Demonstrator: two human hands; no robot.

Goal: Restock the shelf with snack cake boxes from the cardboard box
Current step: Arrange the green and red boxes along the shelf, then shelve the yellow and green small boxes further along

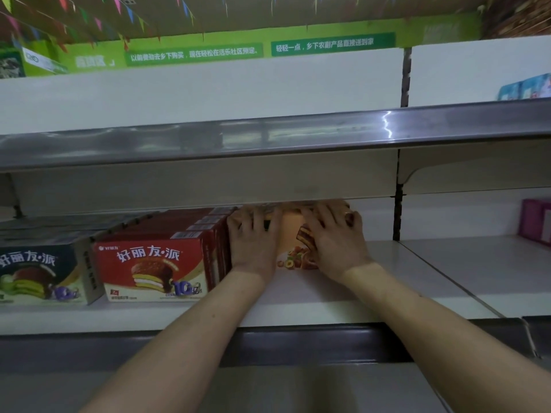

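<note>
Both hands, left hand [253, 242] and right hand [334, 239], press spread fingers against a pale orange snack cake box [293, 234] at frame centre; hazelnuts printed on its front.

Upper shelf [268, 138] — grey metal front edge, glossy. Above it, a green banner [332, 44] with white lettering (blurred) runs along the wall. Coloured bunting [125, 10] hangs near the ceiling. Far right — pale blue packages [527, 86] on the upper level, a pink-purple box [535, 220] lower down.
</note>
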